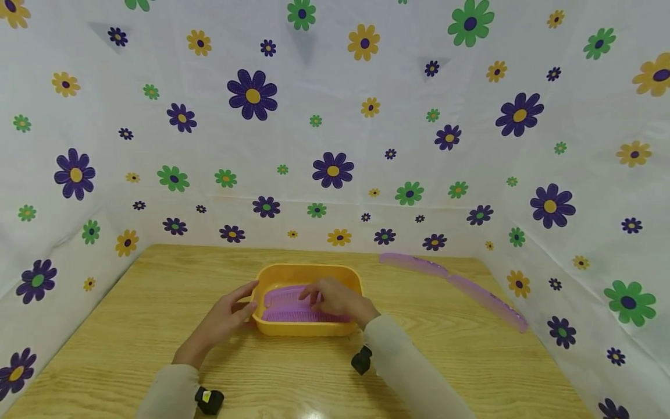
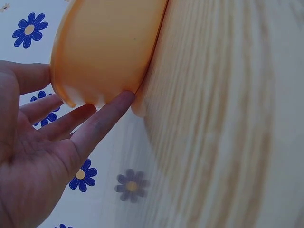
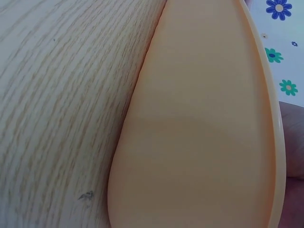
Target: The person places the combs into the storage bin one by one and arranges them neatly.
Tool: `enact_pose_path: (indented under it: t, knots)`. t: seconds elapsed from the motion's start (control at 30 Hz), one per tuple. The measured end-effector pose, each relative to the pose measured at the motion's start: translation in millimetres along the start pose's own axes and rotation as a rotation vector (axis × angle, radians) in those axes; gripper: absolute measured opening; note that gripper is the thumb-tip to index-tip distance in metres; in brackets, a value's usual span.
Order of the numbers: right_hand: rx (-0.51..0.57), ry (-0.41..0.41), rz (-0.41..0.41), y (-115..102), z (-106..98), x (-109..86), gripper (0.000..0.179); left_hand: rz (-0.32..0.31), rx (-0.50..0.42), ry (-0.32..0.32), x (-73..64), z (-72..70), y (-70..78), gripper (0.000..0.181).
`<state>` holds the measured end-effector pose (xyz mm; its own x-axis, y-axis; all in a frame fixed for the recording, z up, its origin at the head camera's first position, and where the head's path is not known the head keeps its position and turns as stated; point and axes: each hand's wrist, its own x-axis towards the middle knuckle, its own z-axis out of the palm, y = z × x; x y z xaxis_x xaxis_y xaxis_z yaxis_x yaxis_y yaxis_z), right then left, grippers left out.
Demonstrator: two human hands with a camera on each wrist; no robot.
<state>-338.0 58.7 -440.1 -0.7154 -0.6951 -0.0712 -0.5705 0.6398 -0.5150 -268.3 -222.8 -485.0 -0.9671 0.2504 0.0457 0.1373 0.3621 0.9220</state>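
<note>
**Pale sleeves (image 1: 170, 393) up close, a yellow tub (image 1: 309, 330) beyond**

On the left, the left hand (image 1: 225, 317) rests its spread, fairly straight fingers against the tub's left end, touching the wall without clasping it. Light, even pressure there should stop the tub from sliding across the wooden table (image 1: 293, 378); a hard push would probably shift it to the right.

Inside the tub lie at least two purple combs: a far comb (image 1: 282, 297) with its curved back toward the far wall, and a near comb (image 1: 293, 317) along the near wall. Their fine teeth look easy to snag, so gripping by the solid back seems the better choice.

Further right, the right hand (image 1: 335, 297) reaches over the near right part of the tub, fingers bent down at the combs. Whether they pinch one, I cannot tell; the tub wall hides them from the right wrist view.

Well to the right, two more purple combs (image 1: 489, 302) lie nearly end to end on the table, outside the tub.
</note>
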Motion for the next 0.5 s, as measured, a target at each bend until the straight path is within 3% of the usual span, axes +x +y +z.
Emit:
enact_pose_path:
  t: [0.5]
  knots:
    - [-0.006,0.001,-0.045,3.2,0.6,-2.3,0.029,0.004,-0.001,0.000,-0.6,-1.2,0.1,0.057]
